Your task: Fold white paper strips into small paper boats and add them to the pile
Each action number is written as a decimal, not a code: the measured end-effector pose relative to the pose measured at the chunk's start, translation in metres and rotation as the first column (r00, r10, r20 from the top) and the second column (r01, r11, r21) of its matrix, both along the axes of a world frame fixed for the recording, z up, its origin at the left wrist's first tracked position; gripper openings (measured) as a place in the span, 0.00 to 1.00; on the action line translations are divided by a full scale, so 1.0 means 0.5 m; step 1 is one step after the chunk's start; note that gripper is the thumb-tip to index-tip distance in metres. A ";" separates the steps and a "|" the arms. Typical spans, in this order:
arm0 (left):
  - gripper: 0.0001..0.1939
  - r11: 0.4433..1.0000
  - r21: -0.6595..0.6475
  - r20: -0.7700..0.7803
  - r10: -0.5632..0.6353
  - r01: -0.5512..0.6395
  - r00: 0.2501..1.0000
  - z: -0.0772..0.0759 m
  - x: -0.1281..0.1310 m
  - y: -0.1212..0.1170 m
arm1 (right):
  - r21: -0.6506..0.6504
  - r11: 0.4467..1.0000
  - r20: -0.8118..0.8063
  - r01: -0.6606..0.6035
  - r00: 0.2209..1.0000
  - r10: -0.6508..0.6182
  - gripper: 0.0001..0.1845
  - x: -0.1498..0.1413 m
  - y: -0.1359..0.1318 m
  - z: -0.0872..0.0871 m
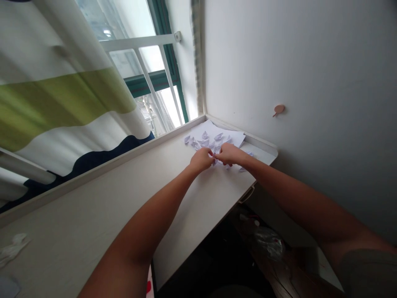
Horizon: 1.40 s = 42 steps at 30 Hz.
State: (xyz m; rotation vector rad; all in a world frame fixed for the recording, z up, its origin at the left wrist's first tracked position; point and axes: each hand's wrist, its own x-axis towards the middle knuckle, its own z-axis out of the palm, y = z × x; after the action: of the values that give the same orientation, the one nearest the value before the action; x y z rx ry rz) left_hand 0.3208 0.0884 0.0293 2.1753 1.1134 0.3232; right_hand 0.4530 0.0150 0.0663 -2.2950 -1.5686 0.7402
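Head view: the left hand (201, 159) and right hand (231, 155) pinch a small paper piece (214, 160) — folded papers (218, 136) lie just beyond.

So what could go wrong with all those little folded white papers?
The small folded white paper piece between the fingertips of the left hand and right hand might tear or crumple if squeezed too hard. Other folded white paper pieces lie close by, so a bump could scatter or squash them. Those under the right forearm, near the flat white desk's edge, might get brushed off.
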 end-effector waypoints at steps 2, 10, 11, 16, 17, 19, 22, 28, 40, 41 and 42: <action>0.07 1.000 -0.003 0.014 0.014 -0.014 1.000 0.005 -0.001 0.004 | 0.014 1.000 0.045 -0.009 0.999 0.009 0.16 0.002 -0.004 0.003; 0.06 0.997 -0.068 0.125 0.051 -0.043 0.991 0.035 -0.041 -0.006 | 0.106 0.992 0.159 -0.065 0.986 0.047 0.12 -0.004 -0.032 0.017; 0.07 0.996 -0.072 0.148 0.063 -0.053 0.987 0.041 -0.060 -0.009 | 0.125 0.989 0.163 -0.075 0.985 0.054 0.11 -0.011 -0.035 0.019; 0.15 0.973 0.009 0.379 0.209 -0.229 0.901 0.065 -0.254 -0.033 | 0.281 0.938 0.025 -0.205 0.978 0.206 0.07 -0.095 -0.027 0.025; 0.10 0.958 0.033 0.430 0.245 -0.286 0.869 0.066 -0.310 -0.047 | 0.291 0.923 -0.037 -0.252 0.961 0.274 0.05 -0.126 -0.020 0.023; 0.05 0.913 0.030 0.488 0.343 -0.408 0.803 0.060 -0.431 -0.090 | 0.330 0.876 -0.100 -0.352 0.910 0.403 0.14 -0.207 -0.002 0.016; 0.07 0.751 0.030 0.590 0.519 -0.660 0.618 0.038 -0.616 -0.183 | 0.453 0.747 -0.139 -0.487 0.789 0.598 0.07 -0.369 0.019 0.006; 0.14 0.379 0.158 0.424 0.808 -0.912 0.409 -0.014 -0.915 -0.412 | 0.386 0.352 0.236 -0.853 0.460 0.856 0.16 -0.727 -0.039 0.005; 0.27 0.557 0.277 0.107 0.792 -0.783 0.601 -0.130 -1.094 -0.551 | 0.102 -0.200 0.361 -0.974 -0.151 0.920 0.15 -1.024 -0.088 -0.105; 0.27 0.561 0.266 0.096 0.793 -0.784 0.601 -0.131 -1.098 -0.553 | 0.093 -0.196 0.361 -0.976 -0.150 0.920 0.13 -1.029 -0.083 -0.106; 0.26 0.563 0.259 0.087 0.796 -0.785 0.599 -0.130 -1.101 -0.555 | 0.084 -0.194 0.359 -0.977 -0.152 0.921 0.12 -1.034 -0.079 -0.107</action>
State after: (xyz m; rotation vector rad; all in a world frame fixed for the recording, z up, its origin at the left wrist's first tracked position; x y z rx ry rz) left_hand -0.2297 -0.1893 -0.0358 1.7365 2.1628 0.8772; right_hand -0.0639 -0.0245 0.0129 -0.2839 -3.1559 0.3272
